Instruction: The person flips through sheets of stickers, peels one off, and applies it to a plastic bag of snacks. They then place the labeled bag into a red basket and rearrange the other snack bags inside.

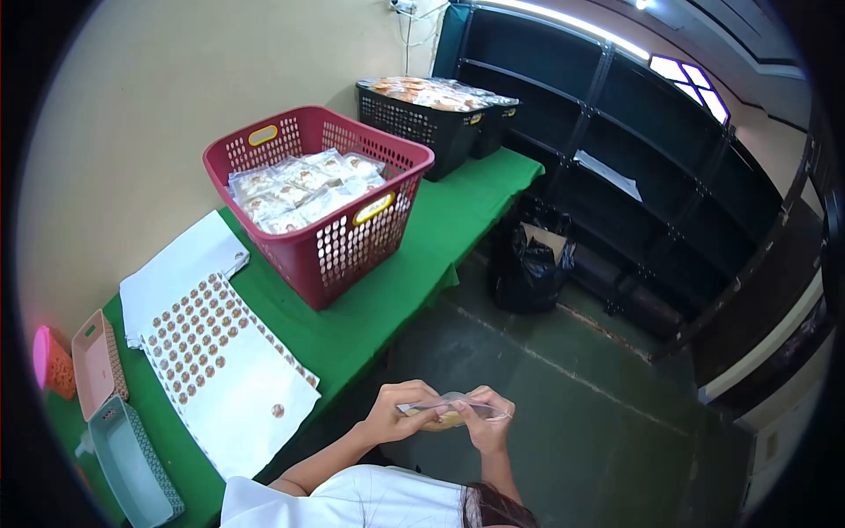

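Observation:
Both my hands pinch a small clear plastic packet (444,421) in front of my body, past the table's edge. Something yellowish shows inside it; its kind is hard to make out. My left hand (398,412) is closed on the packet's left side. On the opposite side, my right hand (487,424) grips it, with the thumb near the top edge. Sheets of round stickers (198,330) lie on the table to my left, with many stickers gone from the lower part of the top sheet. A maroon basket (352,255) beyond them holds many similar-looking clear packets (304,185).
Green cloth covers the table (440,220). Dark crates (409,123) full of packets stand at its far end. A pink tray (94,365), a teal tray (132,462) and an orange-pink cup (55,365) sit at left. A black bag (528,273) rests on the floor near dark shelves (634,145).

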Demonstrator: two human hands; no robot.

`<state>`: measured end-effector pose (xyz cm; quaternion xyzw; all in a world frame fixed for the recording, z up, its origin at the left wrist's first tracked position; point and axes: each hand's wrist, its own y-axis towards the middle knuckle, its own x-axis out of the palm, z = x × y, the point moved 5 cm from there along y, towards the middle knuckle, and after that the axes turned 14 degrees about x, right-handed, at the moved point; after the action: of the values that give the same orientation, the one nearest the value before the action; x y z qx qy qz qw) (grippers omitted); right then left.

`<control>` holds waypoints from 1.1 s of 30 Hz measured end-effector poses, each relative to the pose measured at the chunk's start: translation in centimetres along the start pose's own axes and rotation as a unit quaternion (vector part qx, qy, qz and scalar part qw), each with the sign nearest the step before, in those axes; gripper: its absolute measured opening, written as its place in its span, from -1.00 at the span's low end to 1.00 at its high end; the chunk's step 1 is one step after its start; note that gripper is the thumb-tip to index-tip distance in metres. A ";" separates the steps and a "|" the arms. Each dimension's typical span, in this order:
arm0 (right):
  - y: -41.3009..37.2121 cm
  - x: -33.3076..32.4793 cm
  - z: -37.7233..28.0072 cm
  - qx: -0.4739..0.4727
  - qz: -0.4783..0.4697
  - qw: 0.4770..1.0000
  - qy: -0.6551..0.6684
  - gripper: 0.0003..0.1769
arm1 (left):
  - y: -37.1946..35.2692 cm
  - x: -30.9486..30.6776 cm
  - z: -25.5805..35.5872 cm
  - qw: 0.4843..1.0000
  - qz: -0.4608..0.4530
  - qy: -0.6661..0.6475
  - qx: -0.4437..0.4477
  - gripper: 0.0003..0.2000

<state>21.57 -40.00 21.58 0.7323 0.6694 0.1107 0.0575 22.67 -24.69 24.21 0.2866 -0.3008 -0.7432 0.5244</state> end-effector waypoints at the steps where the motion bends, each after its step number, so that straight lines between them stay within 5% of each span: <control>1: 1.1 0.1 0.2 0.001 0.003 1.000 -0.007 -0.87 | 0.6 -0.4 -0.7 1.000 -0.025 0.008 0.000 -0.92; 6: 5.5 1.3 1.0 0.045 -0.010 0.999 -0.006 -0.87 | 2.7 -2.4 -4.2 1.000 -0.031 -0.001 -0.001 -0.89; 9: 7.9 2.7 1.5 0.006 -0.087 0.996 -0.003 -0.87 | 2.7 -3.9 -5.4 0.997 0.054 0.063 -0.013 -0.88; 15: 13.7 4.7 4.4 0.016 -0.174 0.984 0.042 -0.87 | 5.1 -4.9 -5.8 0.989 0.045 0.137 -0.013 -0.84; 19: 17.8 6.5 4.5 0.034 -0.233 0.971 0.031 -0.92 | 4.9 -6.6 -8.2 0.955 0.191 0.216 -0.074 -0.89; 21: 19.8 7.3 3.7 0.077 -0.373 0.923 0.056 -0.92 | 5.9 -7.4 -8.0 0.933 0.227 0.260 -0.099 -0.91; 22: 20.8 7.2 3.1 0.020 -0.408 0.913 0.014 -0.89 | 6.4 -7.3 -8.1 0.941 0.213 0.242 -0.101 -0.90; 29: 26.4 6.6 1.4 -0.005 -0.523 0.846 0.099 -0.81 | 10.2 -6.0 -8.5 0.937 0.218 0.255 -0.101 -0.78; 33: 28.6 6.1 2.1 0.041 -0.492 0.860 0.128 -0.66 | 11.8 -5.9 -9.4 0.921 0.315 0.210 -0.093 -0.72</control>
<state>50.23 -36.62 26.69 0.2884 0.9481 0.1332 -0.0116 38.51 -23.62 27.51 0.2765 -0.1877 -0.4869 0.8070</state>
